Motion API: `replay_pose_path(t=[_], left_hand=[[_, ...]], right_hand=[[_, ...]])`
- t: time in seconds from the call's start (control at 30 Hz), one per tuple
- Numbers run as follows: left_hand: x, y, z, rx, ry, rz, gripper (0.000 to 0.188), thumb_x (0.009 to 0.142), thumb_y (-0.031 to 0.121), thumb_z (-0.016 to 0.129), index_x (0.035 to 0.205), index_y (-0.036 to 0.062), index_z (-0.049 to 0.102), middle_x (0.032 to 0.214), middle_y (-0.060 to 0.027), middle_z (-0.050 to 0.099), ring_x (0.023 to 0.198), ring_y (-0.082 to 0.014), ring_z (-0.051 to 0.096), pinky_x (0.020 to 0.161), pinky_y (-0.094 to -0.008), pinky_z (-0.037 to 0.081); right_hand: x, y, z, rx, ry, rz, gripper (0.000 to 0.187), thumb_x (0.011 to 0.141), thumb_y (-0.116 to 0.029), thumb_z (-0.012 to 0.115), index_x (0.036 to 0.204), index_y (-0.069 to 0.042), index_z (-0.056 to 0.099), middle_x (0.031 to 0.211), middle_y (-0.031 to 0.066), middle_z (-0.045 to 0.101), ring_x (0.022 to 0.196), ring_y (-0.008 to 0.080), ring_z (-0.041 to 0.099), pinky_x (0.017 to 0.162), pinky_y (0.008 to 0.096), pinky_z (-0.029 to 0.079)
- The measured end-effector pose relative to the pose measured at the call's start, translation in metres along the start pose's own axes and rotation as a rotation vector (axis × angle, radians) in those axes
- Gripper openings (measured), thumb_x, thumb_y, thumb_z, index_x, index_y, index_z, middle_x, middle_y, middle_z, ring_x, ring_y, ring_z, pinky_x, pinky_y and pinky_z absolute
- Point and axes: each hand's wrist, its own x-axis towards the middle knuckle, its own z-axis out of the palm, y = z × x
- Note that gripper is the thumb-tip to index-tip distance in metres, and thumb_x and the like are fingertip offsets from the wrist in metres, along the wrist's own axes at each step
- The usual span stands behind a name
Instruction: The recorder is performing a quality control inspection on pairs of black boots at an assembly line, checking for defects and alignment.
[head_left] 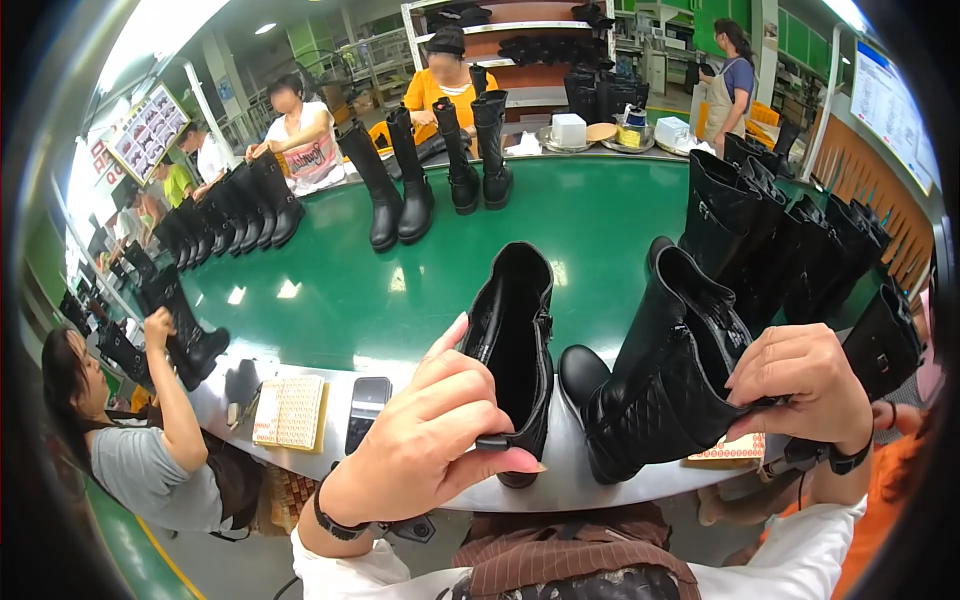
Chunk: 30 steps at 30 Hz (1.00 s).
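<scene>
Pinching two boots [640, 385], left hand [425, 435], right hand [800, 385], boots perhaps touching table [400, 300]

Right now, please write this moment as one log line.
left hand: holds left boot by rim | right hand: holds right boot by rim | beyond: more black boots, green tabletop

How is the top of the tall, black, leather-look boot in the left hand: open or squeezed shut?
Open. The boot gapes at the top, showing its dark inside, and the left hand grips its near edge.
</scene>
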Motion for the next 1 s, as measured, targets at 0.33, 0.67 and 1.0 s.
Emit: replay_pose_path(t=[0.33, 0.67, 1.0], left_hand=[[-0.001, -0.006, 0.007, 0.051, 0.151, 0.037, 0.037, 0.061, 0.029, 0.086, 0.076, 0.0053, 0.062, 0.073, -0.0028, 0.055, 0.073, -0.0201, 0.058, 0.104, -0.0546, 0.039], [0.007, 0.001, 0.01, -0.073, 0.178, -0.007, 0.037, 0.062, 0.019, 0.089, 0.088, 0.0052, 0.066, 0.072, -0.0016, 0.064, 0.062, -0.015, 0.059, 0.102, -0.0514, 0.042], [0.007, 0.011, 0.009, -0.058, 0.067, -0.109, 0.036, 0.069, 0.024, 0.084, 0.093, 0.005, 0.064, 0.074, -0.0039, 0.06, 0.066, -0.018, 0.057, 0.101, -0.0484, 0.043]], right_hand=[[-0.003, -0.008, 0.001, 0.011, 0.127, 0.062, 0.028, 0.059, -0.014, 0.088, 0.075, -0.006, 0.066, 0.078, 0.0047, 0.064, 0.074, 0.02, 0.065, 0.063, 0.03, 0.052], [-0.009, -0.002, -0.006, 0.053, 0.094, 0.068, 0.028, 0.061, -0.015, 0.088, 0.076, -0.008, 0.065, 0.08, 0.0039, 0.061, 0.074, 0.0213, 0.06, 0.063, 0.0312, 0.05], [-0.006, 0.001, -0.016, 0.019, -0.019, -0.015, 0.027, 0.062, -0.016, 0.088, 0.081, -0.008, 0.071, 0.085, 0.0004, 0.064, 0.082, 0.0158, 0.06, 0.066, 0.0269, 0.05]])
